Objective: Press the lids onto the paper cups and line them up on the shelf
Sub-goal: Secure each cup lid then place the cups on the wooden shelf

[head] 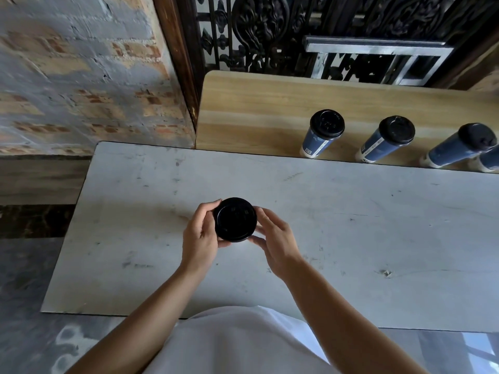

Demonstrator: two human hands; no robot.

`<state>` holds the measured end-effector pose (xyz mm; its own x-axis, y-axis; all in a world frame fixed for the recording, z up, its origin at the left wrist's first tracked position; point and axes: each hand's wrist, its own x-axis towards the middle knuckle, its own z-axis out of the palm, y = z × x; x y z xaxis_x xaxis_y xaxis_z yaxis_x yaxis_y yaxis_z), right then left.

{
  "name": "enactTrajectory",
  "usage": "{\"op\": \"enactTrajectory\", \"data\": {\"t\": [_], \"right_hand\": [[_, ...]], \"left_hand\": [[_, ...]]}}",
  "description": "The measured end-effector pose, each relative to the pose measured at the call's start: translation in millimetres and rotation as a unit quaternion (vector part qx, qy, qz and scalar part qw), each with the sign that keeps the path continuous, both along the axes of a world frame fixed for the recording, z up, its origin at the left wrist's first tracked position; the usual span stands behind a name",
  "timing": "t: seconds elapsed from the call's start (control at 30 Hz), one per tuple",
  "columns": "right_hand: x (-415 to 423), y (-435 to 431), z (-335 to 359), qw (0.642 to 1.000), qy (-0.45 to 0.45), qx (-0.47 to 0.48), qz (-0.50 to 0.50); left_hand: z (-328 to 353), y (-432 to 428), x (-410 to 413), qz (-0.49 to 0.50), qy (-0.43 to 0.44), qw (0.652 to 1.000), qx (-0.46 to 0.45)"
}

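Lid (235, 219) masks what's beneath; rightmost cup (487, 161) cropped

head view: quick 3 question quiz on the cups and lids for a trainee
1. True or false: only the left hand grips the black round plastic lid.
2. How many dark blue paper cups on the light wooden shelf show a black lid?
3. The gripped lid is above: A) the shelf, B) the scuffed grey-white table, C) the floor.

Key: 1 false, the right hand grips it too; 2 three; 3 B.
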<state>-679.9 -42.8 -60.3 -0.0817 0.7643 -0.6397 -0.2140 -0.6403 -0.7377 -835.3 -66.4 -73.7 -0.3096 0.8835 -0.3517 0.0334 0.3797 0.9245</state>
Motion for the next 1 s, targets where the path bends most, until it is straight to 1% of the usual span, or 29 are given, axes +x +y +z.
{"op": "enactTrajectory", "data": {"t": [0.07,0.13,0.23,0.4,0.5,0.6,0.67,0.8,0.83,0.87,0.93,0.97,1.0], "right_hand": [[1.8,-4.3,-1.4,0.999,0.017,0.019,-0.021],[4.4,-2.8,-2.0,0.999,0.011,0.038,-0.035],[7.2,4.3,0.9,0.999,-0.006,0.046,-0.015],[7.5,11.7,0.9,0.999,-0.005,0.031,0.020],[5.4,11.7,-0.7,0.999,-0.031,0.034,0.022],[2.8,7.6,-3.0,0.993,-0.085,0.058,0.061],[2.1,3.9,-4.5,0.989,-0.102,0.081,0.067],[0.1,3.3,-3.0,0.985,-0.127,0.104,0.052],[-0.1,3.4,-3.3,0.989,-0.110,0.088,0.053],[0.6,3.3,-3.8,0.994,-0.075,0.060,0.056],[5.3,3.4,-5.9,0.997,0.028,0.006,0.069],[8.1,3.2,-7.4,0.994,0.073,-0.001,0.083],[10.0,3.4,-8.6,0.989,0.097,0.004,0.108]], "left_hand": [[-0.4,-3.6,7.3,0.031,0.011,0.999,0.002],[-1.6,-4.5,10.1,0.038,0.018,0.999,0.003],[-4.8,-3.3,8.9,0.027,0.020,0.999,0.000],[-7.6,3.5,0.9,0.027,0.001,1.000,-0.001],[-10.4,4.3,-4.0,0.002,0.007,1.000,0.002],[-13.0,0.2,-9.4,-0.042,0.011,0.999,0.010],[-12.1,-1.8,-10.9,-0.064,0.004,0.998,0.016],[-8.9,1.8,-2.7,-0.053,-0.028,0.998,-0.001],[-7.3,3.4,-1.2,-0.044,-0.037,0.998,-0.011],[-6.5,5.4,-0.6,-0.032,-0.050,0.998,-0.021],[-6.3,7.5,-2.4,0.008,-0.090,0.995,-0.045],[-6.6,7.8,-3.6,0.036,-0.111,0.992,-0.053],[-7.4,7.9,-4.5,0.065,-0.126,0.988,-0.058]]}}
